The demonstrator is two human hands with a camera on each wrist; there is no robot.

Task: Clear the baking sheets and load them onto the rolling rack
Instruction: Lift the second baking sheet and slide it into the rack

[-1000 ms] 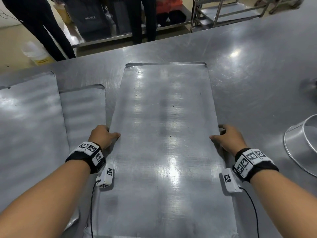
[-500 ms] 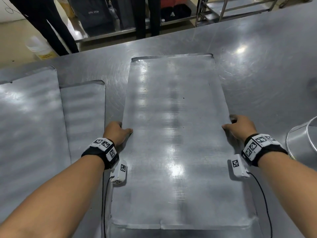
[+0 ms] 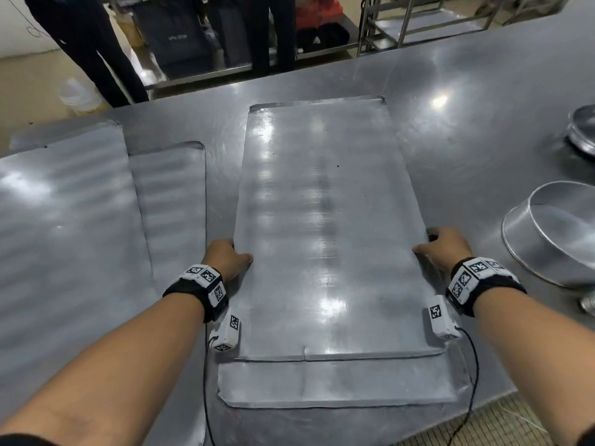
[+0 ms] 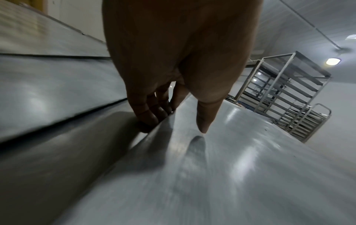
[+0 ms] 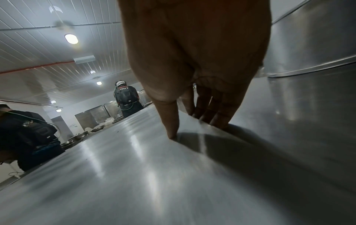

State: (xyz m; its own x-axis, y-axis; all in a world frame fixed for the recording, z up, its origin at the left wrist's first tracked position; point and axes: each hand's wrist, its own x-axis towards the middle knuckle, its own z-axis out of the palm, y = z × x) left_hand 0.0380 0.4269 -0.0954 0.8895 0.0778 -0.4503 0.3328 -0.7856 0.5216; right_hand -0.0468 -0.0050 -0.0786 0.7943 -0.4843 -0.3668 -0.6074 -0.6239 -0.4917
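A long grey baking sheet (image 3: pixel 325 220) lies lengthwise on the steel table, on top of another sheet (image 3: pixel 338 386) whose near end shows below it. My left hand (image 3: pixel 227 257) grips its left edge, thumb on top and fingers (image 4: pixel 152 113) curled under the rim. My right hand (image 3: pixel 446 249) grips the right edge the same way, thumb on top, fingers (image 5: pixel 213 117) under. The top sheet (image 4: pixel 221 175) (image 5: pixel 134 167) fills both wrist views. A metal rolling rack (image 4: pixel 285 94) with several shelf rails stands beyond the table in the left wrist view.
Two more sheets (image 3: pixel 64 220) (image 3: pixel 170 201) lie overlapped at the left. Round metal pans (image 3: pixel 560 233) (image 3: pixel 582 133) sit at the right. A rack frame (image 3: pixel 418 27) and people's legs (image 3: pixel 96 53) stand past the far edge. The table's near right corner (image 3: pixel 502 394) is close.
The gripped sheet has slid away from me along the table, uncovering the near end of the sheet beneath it. Both hands keep their hold on its edges.
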